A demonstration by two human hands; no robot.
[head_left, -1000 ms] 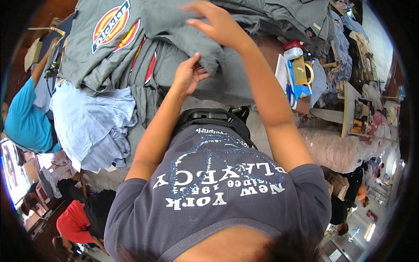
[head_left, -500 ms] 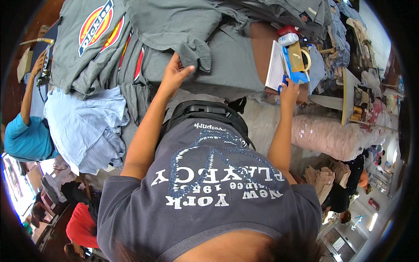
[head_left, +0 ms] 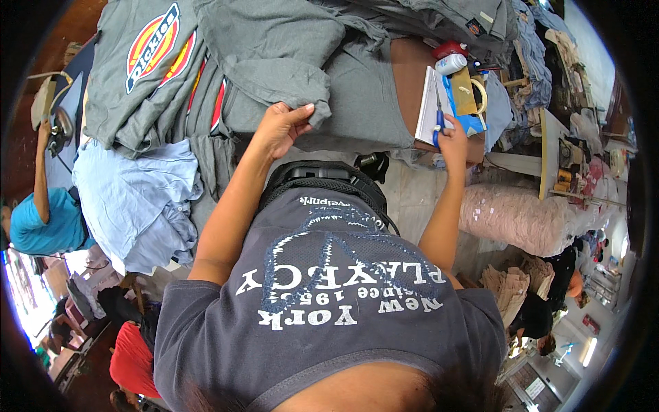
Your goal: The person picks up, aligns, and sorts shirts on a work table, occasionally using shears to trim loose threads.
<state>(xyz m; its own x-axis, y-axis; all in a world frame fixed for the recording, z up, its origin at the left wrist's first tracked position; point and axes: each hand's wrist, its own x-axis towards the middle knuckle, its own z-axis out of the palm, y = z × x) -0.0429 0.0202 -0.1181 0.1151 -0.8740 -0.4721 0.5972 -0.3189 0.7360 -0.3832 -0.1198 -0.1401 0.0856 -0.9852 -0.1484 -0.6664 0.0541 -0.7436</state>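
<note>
My left hand (head_left: 281, 130) pinches the hem of a grey T-shirt (head_left: 278, 79) between thumb and fingers, at the near edge of the table. The shirt lies loosely spread over other grey cloth. On the right, my right hand (head_left: 453, 143) is closed on blue-handled scissors (head_left: 437, 130); their blades point away from me, over a white notepad (head_left: 424, 113). Beside the notepad lie a blue packet (head_left: 473, 123), a tan card (head_left: 465, 93), a roll of tape (head_left: 482, 96) and a white bottle (head_left: 451, 64).
Grey shirts with a bright oval print (head_left: 152, 48) are heaped at the left, above a pile of light blue shirts (head_left: 137, 199). A wrapped pink bundle (head_left: 515, 213) stands at the right. At the far left a person in a teal shirt (head_left: 44, 223) works with an iron.
My left hand has drawn the shirt hem slightly nearer and to the right. The scissors in my right hand have lifted into fuller view over the notepad.
</note>
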